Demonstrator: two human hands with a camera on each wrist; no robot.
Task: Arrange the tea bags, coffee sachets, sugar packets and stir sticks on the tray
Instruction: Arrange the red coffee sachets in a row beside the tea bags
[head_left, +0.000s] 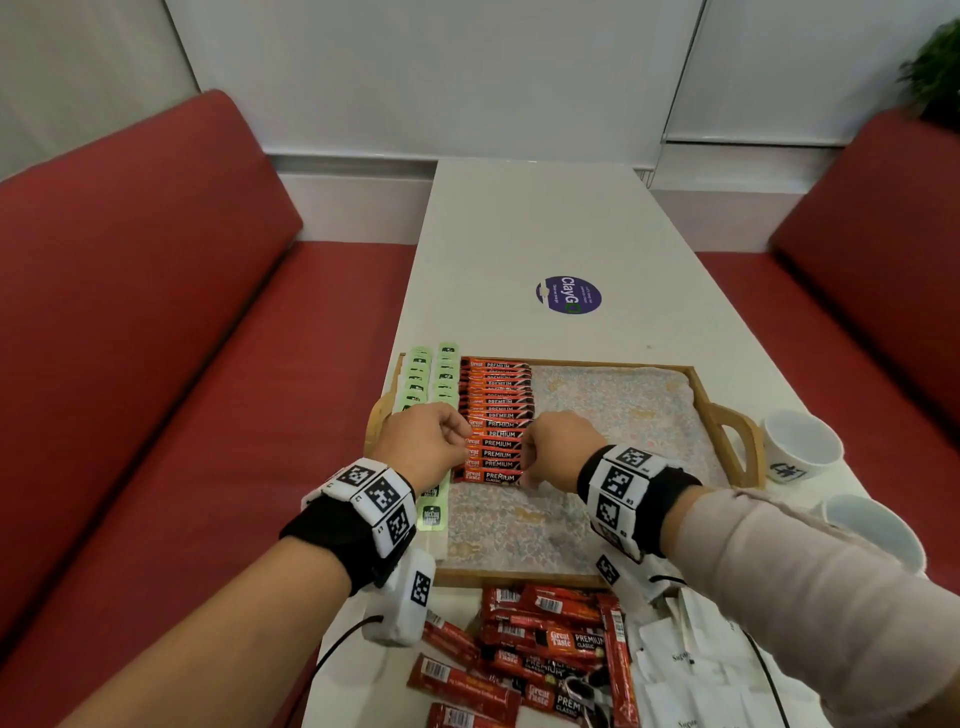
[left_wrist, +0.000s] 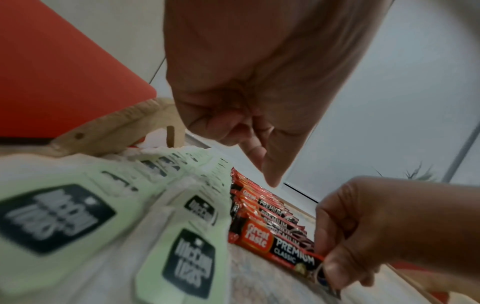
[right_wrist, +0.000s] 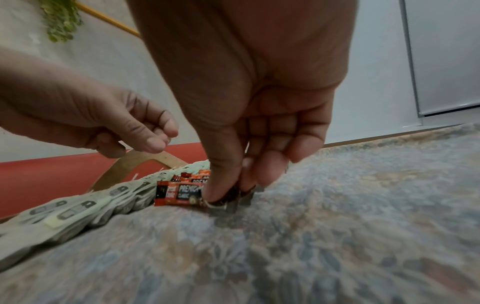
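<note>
At the lower centre of the head view, a wooden tray lined with a floral cloth lies on a white table. Along the tray's left side run two columns of pale green tea bags; just to their right, a column of overlapping red coffee sachets extends from the far rim toward the viewer. The right hand pinches the right end of the nearest sachet in that column; in the right wrist view, thumb and fingertips press together on that end while the sachet lies on the cloth. The left hand hovers at the sachet column's left edge, above the tea bags, its fingers loosely curled and its thumb pointing downward; in the left wrist view it grips nothing and the thumb tip stands clear of the sachets.

At the bottom of the head view, below the tray's near rim, a loose heap of red sachets lies on the table, with white sugar packets just to its right. At the right edge stand two white cups. A round purple sticker marks the table above the tray. Red bench seats flank the table.
</note>
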